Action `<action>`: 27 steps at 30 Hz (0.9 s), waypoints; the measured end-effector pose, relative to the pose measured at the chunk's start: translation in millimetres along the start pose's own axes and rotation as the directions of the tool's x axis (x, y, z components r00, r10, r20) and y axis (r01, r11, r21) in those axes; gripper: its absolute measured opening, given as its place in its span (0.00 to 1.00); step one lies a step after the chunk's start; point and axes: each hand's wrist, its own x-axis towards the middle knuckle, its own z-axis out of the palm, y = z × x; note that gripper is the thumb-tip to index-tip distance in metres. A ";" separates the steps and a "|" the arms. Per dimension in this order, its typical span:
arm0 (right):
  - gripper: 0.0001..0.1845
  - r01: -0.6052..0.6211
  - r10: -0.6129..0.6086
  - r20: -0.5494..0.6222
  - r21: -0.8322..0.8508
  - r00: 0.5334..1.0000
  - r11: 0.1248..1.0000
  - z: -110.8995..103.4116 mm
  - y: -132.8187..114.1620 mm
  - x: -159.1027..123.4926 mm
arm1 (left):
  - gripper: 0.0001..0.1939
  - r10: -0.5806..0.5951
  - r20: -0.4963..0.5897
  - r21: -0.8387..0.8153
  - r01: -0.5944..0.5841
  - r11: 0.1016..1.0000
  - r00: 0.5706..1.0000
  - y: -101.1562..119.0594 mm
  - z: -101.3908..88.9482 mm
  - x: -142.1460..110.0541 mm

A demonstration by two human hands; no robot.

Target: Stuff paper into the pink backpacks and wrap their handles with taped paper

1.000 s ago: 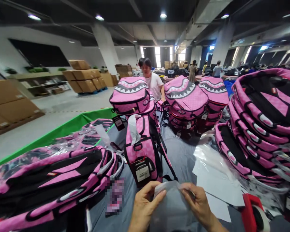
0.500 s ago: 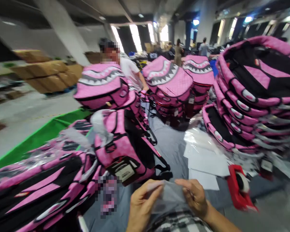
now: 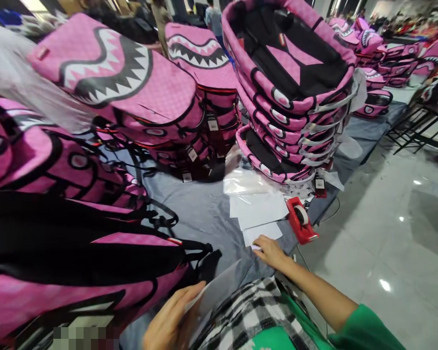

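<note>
My left hand (image 3: 177,311) is closed on a thin translucent white sheet (image 3: 219,287), which hangs in front of the black-and-white checked cloth at my body. My right hand (image 3: 270,252) reaches forward and pinches the near corner of a white paper sheet (image 3: 264,234) on the grey-covered table. More white sheets (image 3: 259,210) lie just behind it, partly under clear plastic (image 3: 241,177). Close to my left hand lies a pink and black backpack (image 3: 131,253), its strap side up.
A red tape dispenser (image 3: 302,221) stands right of the papers. Behind them rises a leaning stack of pink backpacks (image 3: 295,97). Backpacks with shark-mouth flaps (image 3: 131,78) are piled at the back left. The grey table cover (image 3: 190,194) ends at the right, above a shiny floor (image 3: 379,233).
My view has turned right and down. My right hand has let go of the translucent sheet and moved to the white paper. My left hand keeps the sheet.
</note>
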 end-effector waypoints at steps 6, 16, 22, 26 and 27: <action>0.33 -0.079 0.092 0.041 -0.241 0.995 0.967 2.1 64.5 44.4 | 0.10 0.139 0.080 -0.041 -0.136 0.990 0.987 2.5 -5.8 10.7; 0.29 0.027 0.079 0.267 -0.375 0.961 0.927 -25.9 105.3 96.7 | 0.07 -0.066 -0.044 -0.033 0.065 0.997 0.997 10.1 -21.9 -7.4; 0.21 0.070 0.039 0.345 -0.297 0.938 0.952 -75.1 116.7 127.9 | 0.08 -0.025 -0.056 -0.077 0.020 0.997 0.998 4.7 -11.0 -9.3; 0.20 0.091 -0.028 0.264 -0.229 0.964 0.969 -112.8 112.9 157.9 | 0.10 -0.005 0.013 -0.111 0.007 0.994 1.000 -4.3 -8.0 -11.2; 0.20 0.100 -0.048 0.233 -0.215 0.971 0.971 -122.4 109.9 164.1 | 0.11 -0.016 0.030 -0.125 0.020 0.992 0.999 -7.7 -7.0 -11.2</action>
